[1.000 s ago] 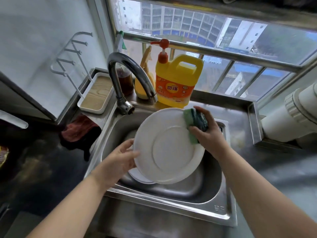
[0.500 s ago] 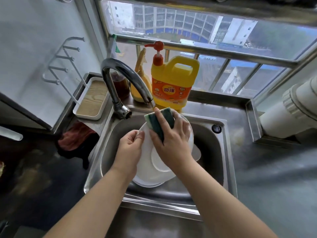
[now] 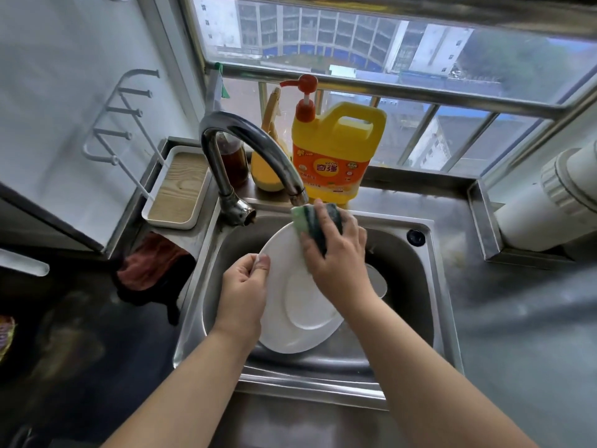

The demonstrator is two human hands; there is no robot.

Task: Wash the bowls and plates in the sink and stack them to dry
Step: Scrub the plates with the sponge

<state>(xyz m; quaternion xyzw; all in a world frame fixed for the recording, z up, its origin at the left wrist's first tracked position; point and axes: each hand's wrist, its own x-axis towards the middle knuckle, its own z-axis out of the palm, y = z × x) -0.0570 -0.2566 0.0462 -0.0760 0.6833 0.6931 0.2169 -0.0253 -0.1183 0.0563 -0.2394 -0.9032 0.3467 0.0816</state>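
Left hand (image 3: 244, 294) gripped the white plate's (image 3: 300, 315) rim over the sink (image 3: 416, 286); right hand (image 3: 336, 253) clutched a green sponge (image 3: 311, 223) against its upper edge.

Steel worktop (image 3: 504, 318) with a sink (image 3: 416, 305) set into it. At the back ledge, by the window: big yellow soap jug (image 3: 336, 156) with a red pump, a smaller yellow bottle (image 3: 266, 169) just beside it, then a dark brown bottle (image 3: 234, 160) behind the curved tap (image 3: 248, 150). Left of the tap, a white tray (image 3: 176, 189) with a wooden bottom. Below the tray, a reddish cloth (image 3: 151, 263) hanging over the edge. On the right, a fat white pipe (image 3: 549, 202).
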